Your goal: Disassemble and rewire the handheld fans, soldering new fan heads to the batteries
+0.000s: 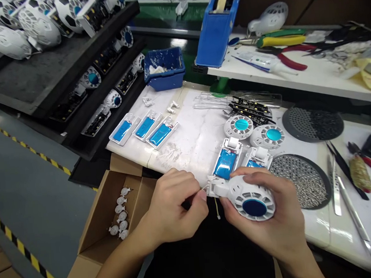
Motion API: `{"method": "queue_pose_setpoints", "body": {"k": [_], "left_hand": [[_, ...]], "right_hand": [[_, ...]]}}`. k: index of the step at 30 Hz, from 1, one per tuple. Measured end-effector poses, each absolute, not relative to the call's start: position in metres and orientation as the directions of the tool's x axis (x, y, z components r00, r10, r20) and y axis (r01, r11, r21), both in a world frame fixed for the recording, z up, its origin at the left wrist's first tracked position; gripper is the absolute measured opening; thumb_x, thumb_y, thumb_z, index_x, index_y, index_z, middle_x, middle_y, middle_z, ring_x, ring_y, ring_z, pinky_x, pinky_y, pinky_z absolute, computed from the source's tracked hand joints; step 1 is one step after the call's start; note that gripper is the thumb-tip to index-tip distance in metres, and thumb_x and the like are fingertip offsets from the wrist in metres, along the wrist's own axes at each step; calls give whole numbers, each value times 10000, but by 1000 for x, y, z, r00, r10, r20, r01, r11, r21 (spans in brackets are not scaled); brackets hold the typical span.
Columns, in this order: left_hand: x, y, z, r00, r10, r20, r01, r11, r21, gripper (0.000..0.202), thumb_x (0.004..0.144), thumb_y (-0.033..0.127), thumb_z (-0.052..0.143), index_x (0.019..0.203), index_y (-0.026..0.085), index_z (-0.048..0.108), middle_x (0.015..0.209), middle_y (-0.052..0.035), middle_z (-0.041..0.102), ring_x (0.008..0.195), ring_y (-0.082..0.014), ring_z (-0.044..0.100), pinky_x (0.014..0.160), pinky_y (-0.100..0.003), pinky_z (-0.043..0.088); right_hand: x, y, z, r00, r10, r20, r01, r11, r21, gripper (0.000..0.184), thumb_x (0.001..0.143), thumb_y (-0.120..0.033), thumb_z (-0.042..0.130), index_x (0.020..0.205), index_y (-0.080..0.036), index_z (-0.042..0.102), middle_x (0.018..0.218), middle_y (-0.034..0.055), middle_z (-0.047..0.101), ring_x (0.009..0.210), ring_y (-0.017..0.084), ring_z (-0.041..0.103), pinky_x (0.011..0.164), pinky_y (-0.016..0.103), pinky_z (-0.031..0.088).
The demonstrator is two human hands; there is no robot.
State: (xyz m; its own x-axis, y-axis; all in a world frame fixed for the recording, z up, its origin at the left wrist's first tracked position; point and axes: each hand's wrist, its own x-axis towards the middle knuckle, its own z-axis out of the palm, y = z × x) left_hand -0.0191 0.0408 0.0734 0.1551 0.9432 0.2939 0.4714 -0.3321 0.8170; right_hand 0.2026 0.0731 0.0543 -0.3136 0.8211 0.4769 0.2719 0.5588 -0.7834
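Note:
My right hand (265, 216) grips a white round vented housing (251, 200) with a blue disc at its centre and a white battery holder at its side. My left hand (174, 205) pinches a thin pale wire (200, 191) at the edge of that holder. A second thin lead with a small connector (217, 208) hangs below it. Just beyond my hands, two white frames with blue battery packs (225, 163) lie on the white bench (192, 138), one partly hidden behind the housing.
Three more blue battery packs (145, 127) lie on the bench's far left, near black circuit strips (250, 109) and white housings. Perforated grey discs (303, 181) and tweezers (346, 191) lie right. A cardboard box (127, 215) holds small white parts. Loaded black racks (95, 77) stand left.

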Motion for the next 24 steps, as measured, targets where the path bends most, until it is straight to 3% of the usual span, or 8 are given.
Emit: {"method": "queue_pose_setpoints", "body": {"k": [5, 9, 14, 16, 20, 24], "left_hand": [[-27, 37, 55, 164, 956, 242, 173, -270, 947, 432, 1042, 277, 604, 647, 205, 445, 622, 22, 415, 579, -127, 398, 569, -320, 275], [-24, 37, 39, 158, 973, 168, 11, -172, 985, 493, 1056, 409, 636, 646, 198, 459, 630, 18, 426, 596, -129, 402, 594, -318, 279], [4, 35, 30, 163, 984, -72, -245, 111, 963, 583, 984, 727, 628, 799, 174, 624, 664, 3, 523, 606, -133, 475, 593, -286, 368], [13, 33, 31, 233, 956, -175, -306, 244, 920, 576, 928, 734, 714, 845, 167, 655, 651, 12, 532, 575, -121, 483, 563, -262, 389], [12, 29, 40, 234, 934, -269, -281, 330, 901, 451, 1001, 600, 709, 869, 170, 670, 636, 28, 529, 552, -106, 483, 556, -241, 411], [-4, 27, 52, 154, 984, -90, 102, 74, 992, 313, 1085, 394, 608, 872, 175, 674, 728, -3, 597, 659, -133, 532, 645, -278, 403]], "right_hand": [[205, 70, 58, -314, 828, 465, 247, 544, -802, 587, 820, -71, 879, 1286, -208, 550, 1200, 91, 684, 1133, 258, 709, 968, 398, 573], [203, 68, 59, -298, 841, 451, 253, 525, -813, 583, 829, -89, 878, 1298, -208, 554, 1213, 93, 681, 1144, 255, 706, 970, 388, 575], [195, 69, 58, -200, 845, 496, 310, 535, -786, 607, 822, -101, 891, 1315, -213, 555, 1220, 92, 674, 1148, 273, 700, 1006, 428, 551], [194, 71, 56, -177, 845, 505, 342, 534, -773, 629, 819, -123, 907, 1336, -217, 562, 1257, 98, 668, 1170, 289, 697, 1010, 448, 546], [197, 72, 52, -155, 844, 513, 421, 526, -739, 637, 827, -180, 924, 1357, -222, 574, 1271, 93, 669, 1176, 296, 693, 1029, 462, 530], [198, 73, 53, -153, 849, 506, 468, 513, -720, 584, 859, -206, 903, 1348, -219, 584, 1266, 97, 672, 1177, 293, 687, 1053, 460, 511]]}}
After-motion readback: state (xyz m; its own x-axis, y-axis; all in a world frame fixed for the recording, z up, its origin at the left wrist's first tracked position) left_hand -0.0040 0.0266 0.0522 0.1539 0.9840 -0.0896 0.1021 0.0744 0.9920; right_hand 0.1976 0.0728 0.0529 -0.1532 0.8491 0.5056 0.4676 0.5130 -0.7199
